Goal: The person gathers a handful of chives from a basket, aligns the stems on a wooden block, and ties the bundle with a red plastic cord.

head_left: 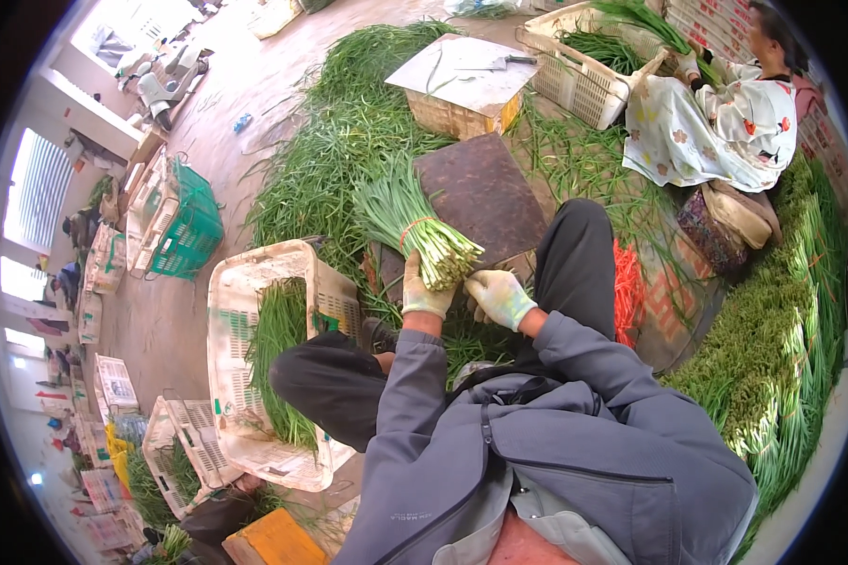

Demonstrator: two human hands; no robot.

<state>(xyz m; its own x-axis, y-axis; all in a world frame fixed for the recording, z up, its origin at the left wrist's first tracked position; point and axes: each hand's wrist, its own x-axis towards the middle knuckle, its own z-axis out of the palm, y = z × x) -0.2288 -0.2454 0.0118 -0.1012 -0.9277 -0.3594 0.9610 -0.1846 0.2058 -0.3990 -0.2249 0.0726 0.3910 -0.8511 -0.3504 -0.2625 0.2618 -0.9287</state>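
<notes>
A bundle of garlic chives (pixel 407 215) with an orange-red band round it lies over the near left edge of a dark brown board (pixel 485 193). Its pale cut ends point toward me, its green tips away to the left. In a pale glove, my left hand (pixel 426 290) is closed on the bundle close to those ends. My right hand (pixel 501 298), gloved too, is beside the cut ends with its fingers curled in. Whether anything is between those fingers is hidden. A heap of orange-red bands (pixel 628 294) lies right of my right knee.
Loose chives (pixel 320 151) are heaped beyond the board. A knife (pixel 499 64) rests on a white-topped box (pixel 457 71). White crate (pixel 224 311) stands at my left, stacked tied bundles (pixel 773 358) at my right. Another person (pixel 716 122) sits at the far right, handling chives over a crate.
</notes>
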